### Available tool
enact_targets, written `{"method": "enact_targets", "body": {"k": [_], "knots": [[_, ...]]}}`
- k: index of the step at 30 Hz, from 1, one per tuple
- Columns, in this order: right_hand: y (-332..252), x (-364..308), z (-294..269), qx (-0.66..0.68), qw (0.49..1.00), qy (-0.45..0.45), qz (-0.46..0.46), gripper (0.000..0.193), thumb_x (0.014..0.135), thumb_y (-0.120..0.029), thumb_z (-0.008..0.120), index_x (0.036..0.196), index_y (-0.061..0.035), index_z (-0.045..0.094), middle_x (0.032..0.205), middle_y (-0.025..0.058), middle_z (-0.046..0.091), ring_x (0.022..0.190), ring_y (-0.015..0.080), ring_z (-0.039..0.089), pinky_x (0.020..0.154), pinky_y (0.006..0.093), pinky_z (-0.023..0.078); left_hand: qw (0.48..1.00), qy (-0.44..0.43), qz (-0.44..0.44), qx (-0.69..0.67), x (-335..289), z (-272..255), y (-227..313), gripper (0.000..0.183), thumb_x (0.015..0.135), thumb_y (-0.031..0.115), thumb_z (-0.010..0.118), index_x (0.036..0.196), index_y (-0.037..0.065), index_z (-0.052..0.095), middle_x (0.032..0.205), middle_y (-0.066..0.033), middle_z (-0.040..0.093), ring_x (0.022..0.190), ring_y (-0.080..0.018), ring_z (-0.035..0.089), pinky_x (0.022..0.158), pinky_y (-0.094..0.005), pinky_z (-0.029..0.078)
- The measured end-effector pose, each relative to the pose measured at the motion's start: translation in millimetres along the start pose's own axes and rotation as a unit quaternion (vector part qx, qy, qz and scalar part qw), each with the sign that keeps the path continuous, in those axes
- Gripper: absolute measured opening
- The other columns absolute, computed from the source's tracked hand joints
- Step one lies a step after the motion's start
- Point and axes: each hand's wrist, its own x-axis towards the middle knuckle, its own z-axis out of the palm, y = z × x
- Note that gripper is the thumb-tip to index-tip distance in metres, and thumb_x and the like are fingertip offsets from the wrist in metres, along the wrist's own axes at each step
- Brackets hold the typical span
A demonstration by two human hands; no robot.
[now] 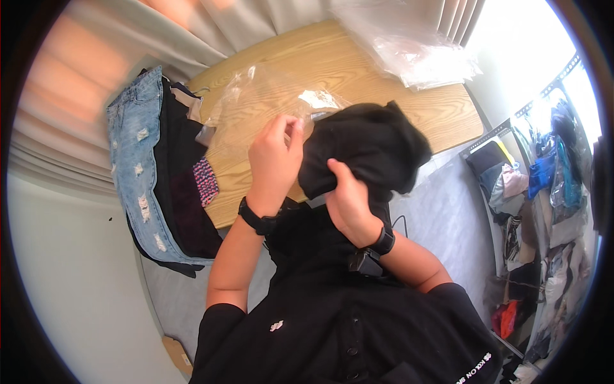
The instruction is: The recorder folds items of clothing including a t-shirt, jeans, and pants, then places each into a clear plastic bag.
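Observation:
A folded black garment (pixel 364 144) is bunched up over the near edge of the table, with my right hand (pixel 348 201) closed on its near side, the thumb on top. A clear plastic bag (pixel 246 99) lies on the wood just beyond it. My left hand (pixel 276 153) is raised beside the garment, its fingertips pinched at the bag's near edge. The exact grip on the thin film is hard to make out, and the right fingers are hidden under the cloth.
On the wooden table (pixel 291 48), a stack of clear bags (pixel 409 57) lies at the far right. Ripped blue jeans (pixel 137 147) and dark clothes (pixel 182 185) hang over the left edge. Shelves with bagged garments (pixel 543 166) stand at right; a beige curtain (pixel 83 96) hangs behind.

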Motion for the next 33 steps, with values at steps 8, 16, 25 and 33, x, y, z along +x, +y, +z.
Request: {"method": "enact_targets", "body": {"k": [8,16,25,33], "knots": [[8,37,5,0.025,0.985,-0.061,0.158,0.023,0.089,-0.008,0.051,0.109,0.0032,0.053,0.106,0.0108,0.060,0.098,0.0216,0.058,0.086,0.0380,0.044,0.994,-0.006,0.060,0.088,-9,9,-31,0.010,0.085,0.013,0.060,0.087,0.003,0.060,0.082,-0.0099,0.062,0.070,-0.0260,0.061,0.062,-0.0367,0.048],[11,62,16,0.033,0.983,-0.066,0.167,0.019,0.085,-0.001,0.047,0.102,0.0032,0.053,0.102,0.0128,0.059,0.092,0.0231,0.058,0.084,0.0366,0.045,0.990,-0.016,0.045,0.132,-9,1,-61,0.011,0.082,0.006,0.061,0.093,0.001,0.063,0.080,-0.0139,0.060,0.070,-0.0291,0.062,0.062,-0.0372,0.048],[51,121,44,-0.080,0.996,0.044,-0.001,0.034,0.094,-0.024,0.045,0.102,0.0067,0.058,0.100,0.0127,0.061,0.091,0.0175,0.055,0.078,0.0303,0.042,0.997,0.008,0.064,0.034,-13,5,-37,0.021,0.082,-0.002,0.058,0.103,-0.001,0.061,0.086,-0.0130,0.057,0.067,-0.0249,0.061,0.061,-0.0325,0.048],[-10,58,2,-0.445,0.806,-0.385,-0.071,0.019,0.085,-0.007,0.054,0.096,0.0069,0.062,0.086,0.0094,0.064,0.080,0.0161,0.060,0.069,0.0287,0.048,0.999,-0.002,-0.003,0.036,-12,2,-50,0.025,0.081,0.003,0.060,0.105,0.003,0.064,0.082,-0.0099,0.055,0.062,-0.0184,0.058,0.058,-0.0293,0.047]]}}
